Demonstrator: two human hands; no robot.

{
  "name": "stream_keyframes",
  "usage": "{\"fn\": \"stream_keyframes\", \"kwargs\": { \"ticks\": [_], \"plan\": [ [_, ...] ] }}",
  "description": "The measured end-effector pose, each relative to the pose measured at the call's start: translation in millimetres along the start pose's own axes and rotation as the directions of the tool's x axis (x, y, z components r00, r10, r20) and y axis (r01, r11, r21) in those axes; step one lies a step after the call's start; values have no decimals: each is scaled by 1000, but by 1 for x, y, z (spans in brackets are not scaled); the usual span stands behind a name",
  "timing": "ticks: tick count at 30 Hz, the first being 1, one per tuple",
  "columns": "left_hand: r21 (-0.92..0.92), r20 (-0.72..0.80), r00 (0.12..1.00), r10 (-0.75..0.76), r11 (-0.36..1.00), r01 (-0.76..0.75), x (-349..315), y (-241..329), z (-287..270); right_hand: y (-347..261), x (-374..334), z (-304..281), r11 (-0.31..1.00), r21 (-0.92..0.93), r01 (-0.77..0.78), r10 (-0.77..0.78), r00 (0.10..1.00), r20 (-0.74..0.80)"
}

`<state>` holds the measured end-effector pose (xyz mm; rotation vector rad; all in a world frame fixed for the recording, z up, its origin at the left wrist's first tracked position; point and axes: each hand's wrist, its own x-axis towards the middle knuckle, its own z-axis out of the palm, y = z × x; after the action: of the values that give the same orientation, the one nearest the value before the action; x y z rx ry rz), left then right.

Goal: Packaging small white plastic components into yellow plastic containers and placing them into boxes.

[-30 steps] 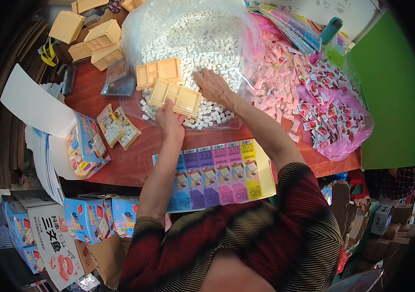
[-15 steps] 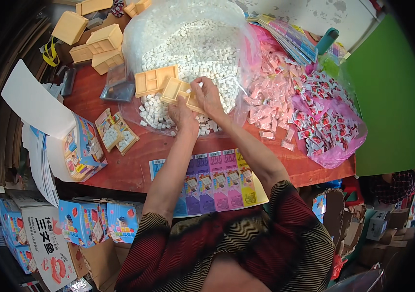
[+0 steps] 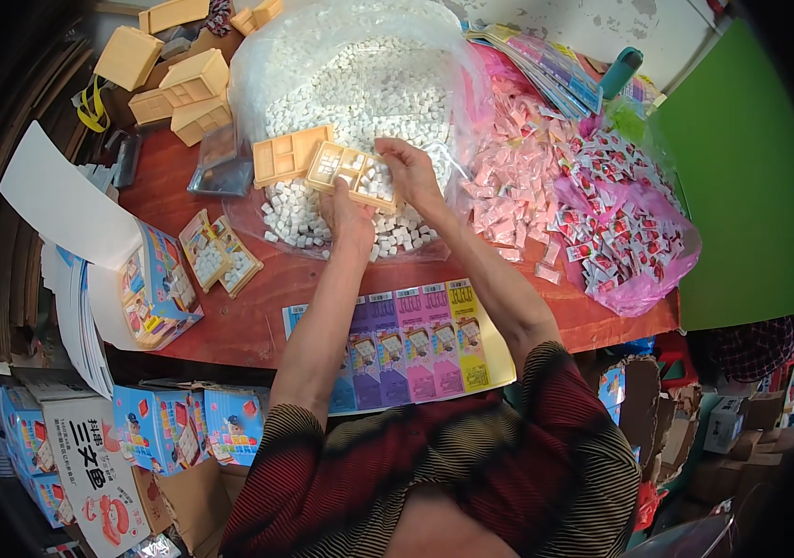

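Your left hand [image 3: 348, 216] is curled around the near edge of a tan compartment tray [image 3: 352, 174], thumb on top, holding it tilted over the clear bag of small white pieces [image 3: 360, 84]. Your right hand [image 3: 408, 169] pinches the tray's right end, fingers bent and close together; whether they also hold white pieces you cannot tell, since the fingertips are hidden behind the tray rim. The tray's compartments hold some white pieces. A second, empty tan tray [image 3: 291, 155] lies touching the held tray's left side, on the bag. Just left of the bag lie two filled wrapped trays [image 3: 220, 253]. The bag's far edge is cut off by the picture's rim.
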<state>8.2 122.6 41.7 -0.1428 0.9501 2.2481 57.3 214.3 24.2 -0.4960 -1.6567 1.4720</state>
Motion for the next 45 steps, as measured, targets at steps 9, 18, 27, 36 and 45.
{"fn": "stream_keyframes", "kwargs": {
  "ticks": [9, 18, 27, 36, 45],
  "plan": [
    [128, 40, 994, -97, 988, 91, -1, 5, -5, -17, 19, -17, 757, -534, 377, -362, 922, 136],
    [299, 70, 981, -179, 942, 150, 16, 2, -20, -35, 33, -10, 443, -658, 609, 42, 719, 694],
    [300, 166, 957, -238, 937, 181, 19, 16, -35, -13, 9, 9, 563, -595, 574, -319, 815, 484],
    [320, 80, 957, -280, 916, 242, -1, 22, -26, -29, -6, -20, 657, -718, 232, -300, 953, 34],
    [212, 173, 936, -308, 939, 270, -6, 42, -39, -72, -115, -183, 387, -906, -170, -126, 964, -234]
  ]
}}
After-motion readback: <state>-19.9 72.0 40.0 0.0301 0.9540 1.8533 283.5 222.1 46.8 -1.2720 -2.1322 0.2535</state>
